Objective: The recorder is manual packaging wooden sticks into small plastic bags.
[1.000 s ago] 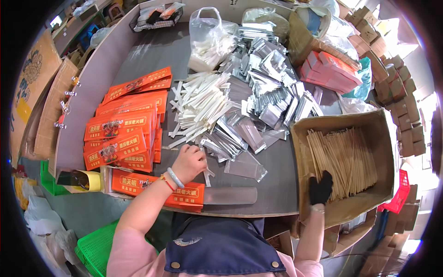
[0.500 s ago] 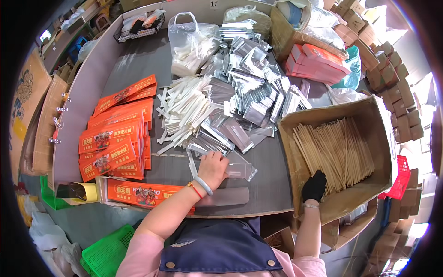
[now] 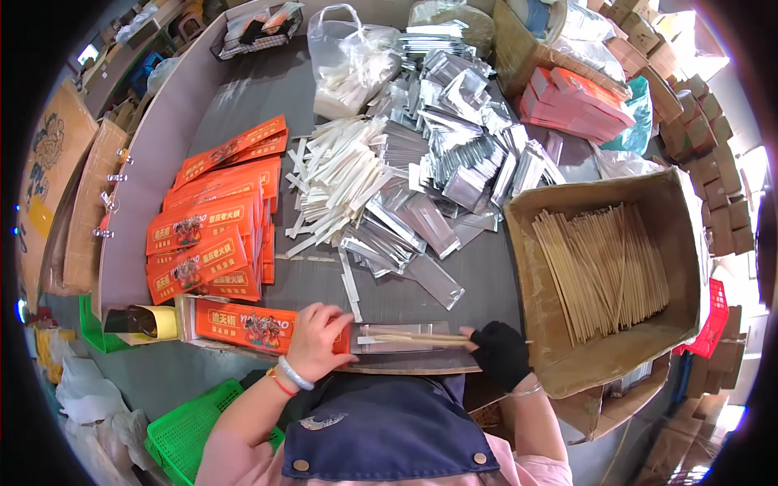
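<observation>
Hands [image 3: 405,344] seemingly slide chopsticks [image 3: 421,337] into orange sleeve [image 3: 267,324].

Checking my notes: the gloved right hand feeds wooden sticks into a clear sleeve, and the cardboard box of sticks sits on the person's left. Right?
Not quite. The head view shows the cardboard box of sticks on the person's right. The gloved right hand and clear sleeve are as described.

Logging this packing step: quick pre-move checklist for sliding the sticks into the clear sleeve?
1. Left hand pins the clear sleeve at its left end: ok.
2. Right hand, gloved, holds the wooden sticks by their right end: ok.
3. Sticks lie along the sleeve: ok.
4. Sleeve mouth open: cannot tell.
5. Stick stock in the cardboard box: ok.
6. Orange carton beside the left hand: ok.
</observation>
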Tool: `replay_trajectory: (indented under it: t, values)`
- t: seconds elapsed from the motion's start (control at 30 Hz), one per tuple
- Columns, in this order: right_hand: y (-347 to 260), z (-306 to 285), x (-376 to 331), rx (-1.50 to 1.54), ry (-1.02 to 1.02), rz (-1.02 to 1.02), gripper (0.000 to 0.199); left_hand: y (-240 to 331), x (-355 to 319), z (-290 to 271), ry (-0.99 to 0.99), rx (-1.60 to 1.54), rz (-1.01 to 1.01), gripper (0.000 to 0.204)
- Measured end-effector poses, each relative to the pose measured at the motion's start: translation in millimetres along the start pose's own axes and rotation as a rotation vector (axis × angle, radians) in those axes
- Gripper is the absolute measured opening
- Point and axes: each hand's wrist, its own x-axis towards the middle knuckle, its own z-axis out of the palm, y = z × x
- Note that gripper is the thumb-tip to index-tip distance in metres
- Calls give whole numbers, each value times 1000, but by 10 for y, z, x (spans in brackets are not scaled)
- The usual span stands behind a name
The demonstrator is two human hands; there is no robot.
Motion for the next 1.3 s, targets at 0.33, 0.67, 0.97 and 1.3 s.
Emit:
replay_trajectory:
  t: [0.33, 0.67, 0.97, 1.3]
  values:
    - [-134, 507, 301, 22, 119, 124, 16, 95, 88, 210, 67, 15, 81, 71]
    - [-468, 660, 362, 205, 236, 258, 26, 131, 188, 245, 43, -40, 86, 61]
    - [-850, 517, 556, -108, 134, -174, 68, 49, 298, 79, -109, 227, 310, 36]
    - [-619, 76, 394, -174, 218, 1, 63, -608, 418, -824, 438, 467, 10, 27]
